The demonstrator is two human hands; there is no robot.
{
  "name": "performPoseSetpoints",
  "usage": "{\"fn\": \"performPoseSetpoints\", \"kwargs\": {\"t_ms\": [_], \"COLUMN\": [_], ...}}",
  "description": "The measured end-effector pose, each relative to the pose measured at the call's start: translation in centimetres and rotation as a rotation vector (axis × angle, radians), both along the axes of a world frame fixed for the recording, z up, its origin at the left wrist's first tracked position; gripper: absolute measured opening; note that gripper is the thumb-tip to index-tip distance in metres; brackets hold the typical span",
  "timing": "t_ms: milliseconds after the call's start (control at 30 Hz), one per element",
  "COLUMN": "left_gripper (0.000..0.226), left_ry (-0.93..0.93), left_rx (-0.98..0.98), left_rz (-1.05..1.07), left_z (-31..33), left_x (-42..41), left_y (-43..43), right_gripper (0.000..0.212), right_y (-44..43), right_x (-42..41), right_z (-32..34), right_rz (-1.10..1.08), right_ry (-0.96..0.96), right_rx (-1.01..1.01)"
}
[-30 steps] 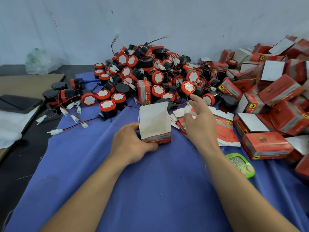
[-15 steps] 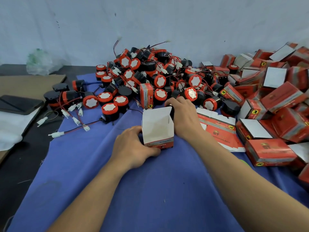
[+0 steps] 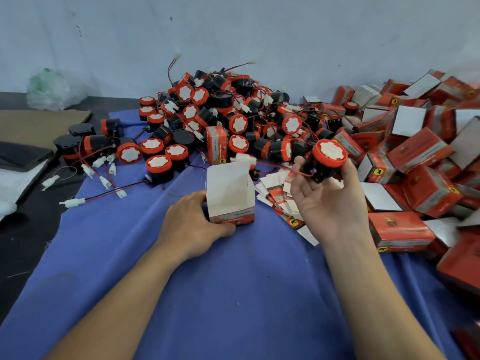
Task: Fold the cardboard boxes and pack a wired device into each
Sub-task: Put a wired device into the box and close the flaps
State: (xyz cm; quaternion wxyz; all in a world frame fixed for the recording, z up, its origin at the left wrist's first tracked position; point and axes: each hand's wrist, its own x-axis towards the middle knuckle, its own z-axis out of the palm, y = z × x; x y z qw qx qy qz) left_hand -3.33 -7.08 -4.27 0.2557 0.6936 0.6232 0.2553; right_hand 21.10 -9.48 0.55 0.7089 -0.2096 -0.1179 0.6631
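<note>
An opened cardboard box (image 3: 230, 194), white inside with a red printed band at its base, stands upright on the blue cloth (image 3: 233, 294). My left hand (image 3: 191, 229) grips its lower left side. My right hand (image 3: 328, 201) is raised to the right of the box and holds a wired device (image 3: 326, 159), black-bodied with a red cap and white centre. Its red wire and white connector (image 3: 244, 158) trail left over the box's open top.
A big heap of wired devices (image 3: 233, 120) lies behind the box. Flat unfolded boxes (image 3: 281, 196) lie under my right hand. Packed red boxes (image 3: 420, 154) pile up on the right. Brown cardboard (image 3: 39, 126) and a plastic bag (image 3: 49, 89) sit far left.
My right hand reached into the heap behind the box, took one device and lifted it up to the right. The left hand kept its hold on the box.
</note>
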Motion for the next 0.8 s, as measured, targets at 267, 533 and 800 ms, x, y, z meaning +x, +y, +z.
{"fn": "performPoseSetpoints", "kwargs": {"t_ms": [267, 533, 800], "left_gripper": [0.055, 0.046, 0.051], "left_ry": [-0.015, -0.060, -0.101], "left_rx": [0.031, 0.017, 0.020], "left_rz": [-0.005, -0.046, -0.252], "left_z": [-0.1, -0.2, 0.0], "left_x": [0.1, 0.1, 0.4], "left_y": [0.0, 0.0, -0.4], "right_gripper": [0.075, 0.050, 0.023], "right_y": [0.3, 0.0, -1.9], "right_x": [0.6, -0.9, -4.2], "right_z": [0.0, 0.3, 1.3], "right_rz": [0.079, 0.155, -0.253], "right_ry": [-0.195, -0.395, -1.526], "right_rx": [-0.190, -0.080, 0.305]}}
